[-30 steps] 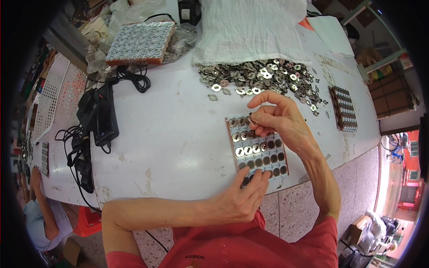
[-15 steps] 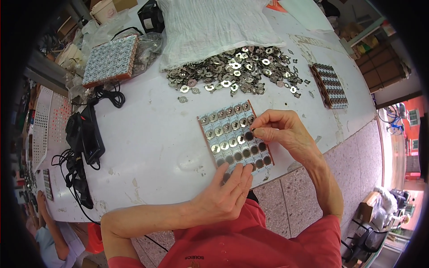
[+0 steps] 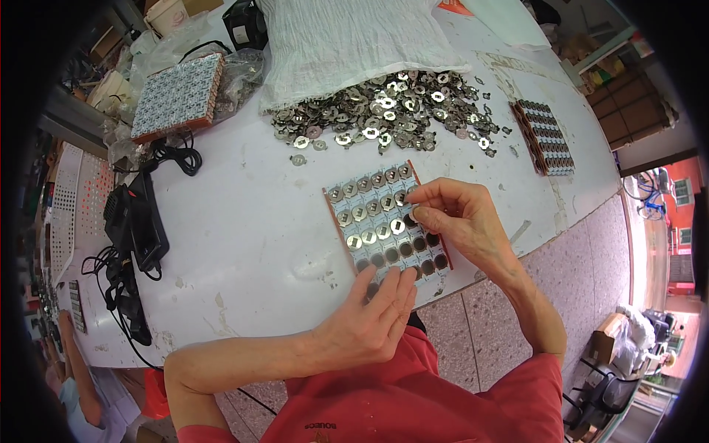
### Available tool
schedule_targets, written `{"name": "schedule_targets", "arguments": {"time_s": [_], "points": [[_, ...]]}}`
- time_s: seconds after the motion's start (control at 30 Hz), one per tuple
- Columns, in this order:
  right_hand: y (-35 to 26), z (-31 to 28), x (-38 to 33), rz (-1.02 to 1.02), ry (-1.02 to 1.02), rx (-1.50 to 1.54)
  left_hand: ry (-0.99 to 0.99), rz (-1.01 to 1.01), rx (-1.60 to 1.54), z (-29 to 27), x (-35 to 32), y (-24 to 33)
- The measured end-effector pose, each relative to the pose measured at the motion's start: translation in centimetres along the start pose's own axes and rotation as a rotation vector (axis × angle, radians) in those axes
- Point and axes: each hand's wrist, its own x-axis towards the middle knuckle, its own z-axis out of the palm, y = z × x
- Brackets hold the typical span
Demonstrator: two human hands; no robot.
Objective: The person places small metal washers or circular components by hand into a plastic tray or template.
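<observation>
Metal tabs (image 3: 410, 213), thin, light and slippery, suit my right hand (image 3: 458, 221) pinching one edgewise at frame centre, left hand (image 3: 373, 317) flat steadying the cell tray (image 3: 384, 221).

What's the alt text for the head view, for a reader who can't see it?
A person's right hand presses a small metal tab onto a rectangular grid holder of round cells at the edge of a white table, while the left hand steadies the holder's near end. Behind lies a pile of shiny metal tabs spilling from a white cloth sack.
</observation>
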Motion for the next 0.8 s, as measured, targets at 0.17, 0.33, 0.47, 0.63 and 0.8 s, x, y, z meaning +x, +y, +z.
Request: {"name": "schedule_targets", "arguments": {"time_s": [0.17,0.33,0.47,0.63,0.8], "points": [[0.6,0.9,-0.1,-0.097,0.092,-0.143,-0.004,0.009,0.008,-0.1,0.1,0.0],[-0.2,1.1,-0.5,-0.121,0.096,-0.331,0.001,0.002,0.02,0.0,0.0,0.0],[-0.3,0.9,-0.8,-0.103,0.103,-0.331,-0.007,0.013,0.03,-0.1,0.1,0.0],[0.4,1.1,-0.8,-0.201,0.13,-0.333,-0.019,0.011,0.031,-0.1,0.0,0.0],[1.2,1.1,-0.9,-0.26,0.135,-0.39,-0.013,0.001,0.024,0.0,0.0,0.1]]}}
